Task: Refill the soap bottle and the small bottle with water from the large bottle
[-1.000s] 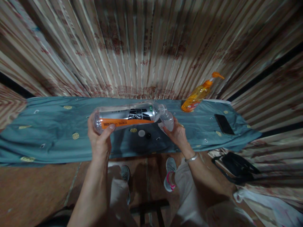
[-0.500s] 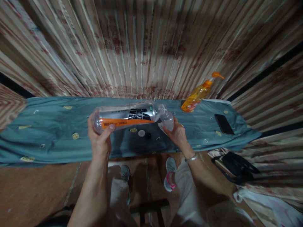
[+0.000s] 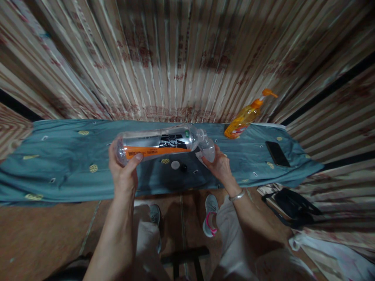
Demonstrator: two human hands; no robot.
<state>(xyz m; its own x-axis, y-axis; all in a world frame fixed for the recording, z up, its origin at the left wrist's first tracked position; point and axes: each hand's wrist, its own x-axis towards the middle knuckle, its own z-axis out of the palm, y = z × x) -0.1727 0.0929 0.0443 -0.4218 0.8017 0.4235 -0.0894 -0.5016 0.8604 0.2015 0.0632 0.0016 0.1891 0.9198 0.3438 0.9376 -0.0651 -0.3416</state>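
Note:
My left hand (image 3: pixel 124 168) grips the base end of a large clear plastic bottle (image 3: pixel 155 142) with a silver, black and orange label. The bottle lies nearly level above the cloth, its neck pointing right. My right hand (image 3: pixel 218 164) is closed around a small clear bottle (image 3: pixel 207 148), tilted, its mouth up against the large bottle's neck. Whether any liquid passes between them I cannot tell. On the cloth below lie a round white cap (image 3: pixel 175 165) and a small black cap (image 3: pixel 183 168).
A green patterned cloth (image 3: pixel 73 148) covers the table. At the back right stands a pump bottle (image 3: pixel 241 121) of yellow-orange liquid, with a black phone (image 3: pixel 277 153) farther right. A striped curtain (image 3: pixel 175 58) hangs behind. Beside the table, lower right, is a black bag (image 3: pixel 295 205).

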